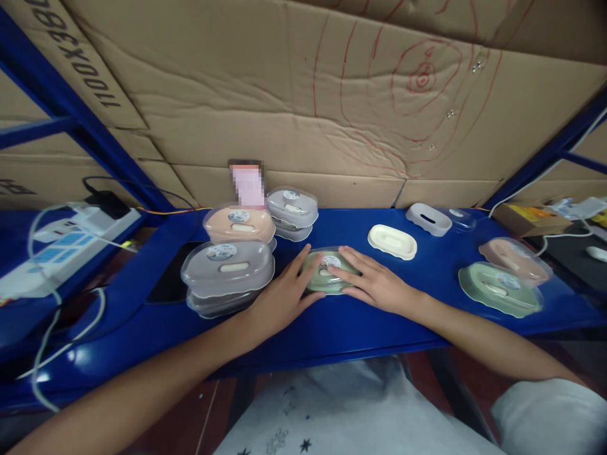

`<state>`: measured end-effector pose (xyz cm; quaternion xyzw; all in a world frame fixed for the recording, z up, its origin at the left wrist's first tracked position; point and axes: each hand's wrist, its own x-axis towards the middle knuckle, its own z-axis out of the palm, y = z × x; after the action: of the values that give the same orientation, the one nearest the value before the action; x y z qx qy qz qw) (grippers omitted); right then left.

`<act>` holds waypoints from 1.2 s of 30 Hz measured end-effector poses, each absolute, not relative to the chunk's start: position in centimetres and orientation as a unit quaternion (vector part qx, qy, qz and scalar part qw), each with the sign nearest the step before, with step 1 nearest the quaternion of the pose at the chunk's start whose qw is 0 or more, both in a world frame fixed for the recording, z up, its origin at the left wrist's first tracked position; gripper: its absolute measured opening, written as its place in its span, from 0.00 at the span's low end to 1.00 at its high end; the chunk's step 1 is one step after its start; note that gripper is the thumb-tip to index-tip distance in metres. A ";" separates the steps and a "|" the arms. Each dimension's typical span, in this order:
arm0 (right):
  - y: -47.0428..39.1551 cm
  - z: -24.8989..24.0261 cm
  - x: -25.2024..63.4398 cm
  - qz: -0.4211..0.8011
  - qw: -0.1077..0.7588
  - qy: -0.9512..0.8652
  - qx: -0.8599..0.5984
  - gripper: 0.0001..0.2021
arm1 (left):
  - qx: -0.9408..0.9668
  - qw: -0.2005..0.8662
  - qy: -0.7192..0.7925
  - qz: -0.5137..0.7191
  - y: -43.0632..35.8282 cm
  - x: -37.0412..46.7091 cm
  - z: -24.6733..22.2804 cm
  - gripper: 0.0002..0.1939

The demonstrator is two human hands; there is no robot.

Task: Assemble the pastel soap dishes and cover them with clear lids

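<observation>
The green lidded container (331, 286) is apparently pressed shut by the left hand (285, 289) and right hand (379, 284), fingers spread wide; even pressure seems called for.

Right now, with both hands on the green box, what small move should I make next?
I'd probably press gently around the clear lid: your left hand and right hand already sit on opposite sides of the green box, and your fingers hide whether its rim is seated.
</observation>
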<state>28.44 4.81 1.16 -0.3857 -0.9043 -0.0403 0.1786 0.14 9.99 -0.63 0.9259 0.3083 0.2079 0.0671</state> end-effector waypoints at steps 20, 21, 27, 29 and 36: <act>8.2 2.3 31.1 -0.184 0.086 -0.707 -0.678 0.30 | 0.928 0.095 0.284 0.223 8.6 0.5 0.1 0.36; 8.2 2.5 32.0 -0.162 0.069 -0.687 -0.705 0.29 | 0.932 0.095 0.278 0.214 8.6 0.5 0.0 0.36; 6.8 4.1 36.0 -0.031 -0.001 -0.701 -0.712 0.20 | 0.950 0.083 0.241 0.179 8.9 0.6 -0.3 0.32; 7.0 4.5 36.5 0.025 0.033 -0.767 -0.641 0.22 | 0.958 0.074 0.217 0.174 9.0 0.7 -0.2 0.32; 10.3 2.2 39.5 -0.082 0.143 -0.572 -0.803 0.36 | 0.973 0.094 0.151 0.146 8.8 0.5 0.2 0.23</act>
<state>39.50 10.34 2.22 -0.8031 -0.5725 -0.0817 0.1433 0.54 8.83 0.25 0.9732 0.1508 0.1463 0.0940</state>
